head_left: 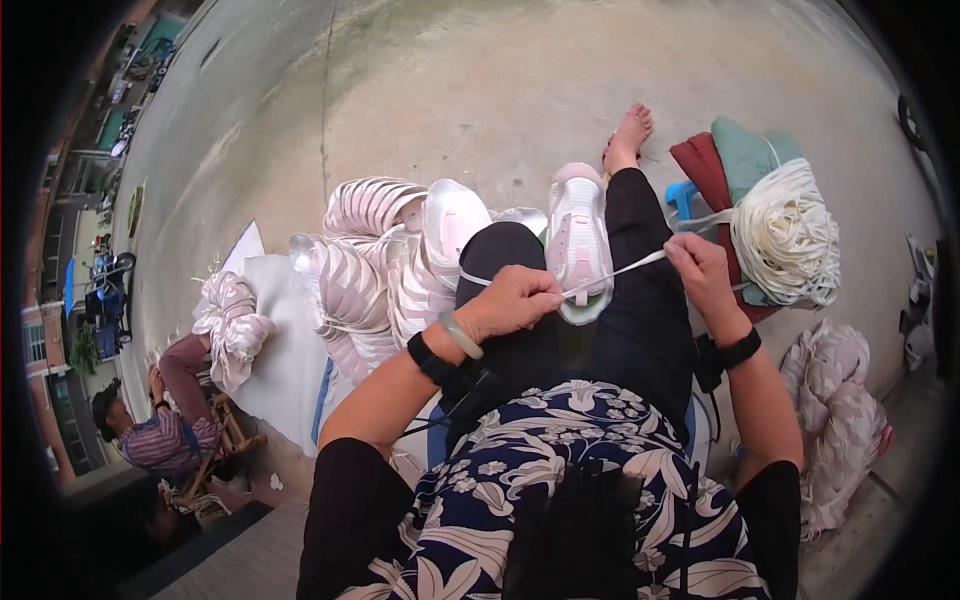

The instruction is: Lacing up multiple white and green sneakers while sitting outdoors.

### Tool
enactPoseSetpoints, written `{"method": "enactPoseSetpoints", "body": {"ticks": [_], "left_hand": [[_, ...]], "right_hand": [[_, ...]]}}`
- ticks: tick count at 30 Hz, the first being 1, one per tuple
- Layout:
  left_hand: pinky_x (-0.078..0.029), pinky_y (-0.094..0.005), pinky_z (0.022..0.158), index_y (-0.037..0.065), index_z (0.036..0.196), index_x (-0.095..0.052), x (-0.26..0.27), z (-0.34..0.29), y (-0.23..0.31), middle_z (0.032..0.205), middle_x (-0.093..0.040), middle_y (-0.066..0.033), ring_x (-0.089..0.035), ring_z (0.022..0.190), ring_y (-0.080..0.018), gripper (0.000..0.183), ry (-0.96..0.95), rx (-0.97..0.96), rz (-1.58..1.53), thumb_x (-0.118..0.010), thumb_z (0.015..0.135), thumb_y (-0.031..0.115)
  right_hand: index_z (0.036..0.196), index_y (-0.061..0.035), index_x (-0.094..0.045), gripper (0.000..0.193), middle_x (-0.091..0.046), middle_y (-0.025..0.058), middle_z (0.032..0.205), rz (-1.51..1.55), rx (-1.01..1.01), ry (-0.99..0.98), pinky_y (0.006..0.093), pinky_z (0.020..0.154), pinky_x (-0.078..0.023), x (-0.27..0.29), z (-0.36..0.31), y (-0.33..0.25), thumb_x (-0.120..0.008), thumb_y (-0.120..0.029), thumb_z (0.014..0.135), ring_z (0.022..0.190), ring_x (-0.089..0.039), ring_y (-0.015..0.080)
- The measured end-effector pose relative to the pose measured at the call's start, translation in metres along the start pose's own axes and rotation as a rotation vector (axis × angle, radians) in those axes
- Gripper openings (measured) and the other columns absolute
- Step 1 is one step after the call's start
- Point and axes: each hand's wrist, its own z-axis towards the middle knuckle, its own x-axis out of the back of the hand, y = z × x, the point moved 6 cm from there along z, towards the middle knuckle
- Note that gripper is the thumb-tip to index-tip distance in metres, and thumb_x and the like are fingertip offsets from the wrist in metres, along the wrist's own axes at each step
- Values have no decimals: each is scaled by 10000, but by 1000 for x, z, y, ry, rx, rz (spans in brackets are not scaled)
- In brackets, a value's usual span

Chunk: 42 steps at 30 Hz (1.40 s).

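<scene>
A second person sits at far left beside a bundle of pink-striped shoe uppers. More uppers pile up ahead of the knees. The left hand pinches a white lace – pulled taut across a pink shoe on the lap – while the right hand grips its other end. A coil of white cord lies right.

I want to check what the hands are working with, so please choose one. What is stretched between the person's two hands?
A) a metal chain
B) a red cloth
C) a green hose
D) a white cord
D: a white cord runs taut from the left hand to the right hand, across the pink shoe on the lap.
</scene>
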Motion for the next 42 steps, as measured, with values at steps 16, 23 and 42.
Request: {"method": "enactPoseSetpoints", "body": {"ticks": [16,23,42], "left_hand": [[-446,-278,539,6,805,-607,-1,45,43,641,-577,-113,-563,552,-196,80,417,-544,499,-599,758,70],[-448,-320,558,31,758,-576,9,54,45,663,-560,-120,-572,611,-263,129,469,-472,738,-653,713,125],[-441,-348,575,45,772,-543,24,91,28,690,-530,-108,-549,646,-277,133,636,-463,819,-641,726,122]], "right_hand": [[926,-11,-575,204,-585,163,822,184,175,-265,342,681,-461,-75,16,-31,-608,-112,751,753,-573,311],[859,-22,-607,139,-609,156,740,234,-50,-343,322,624,-469,-80,25,2,-577,-109,756,673,-601,289],[813,-79,-612,120,-601,137,732,-245,73,-95,409,629,-460,-78,45,30,-553,-169,760,709,-594,314]]}}
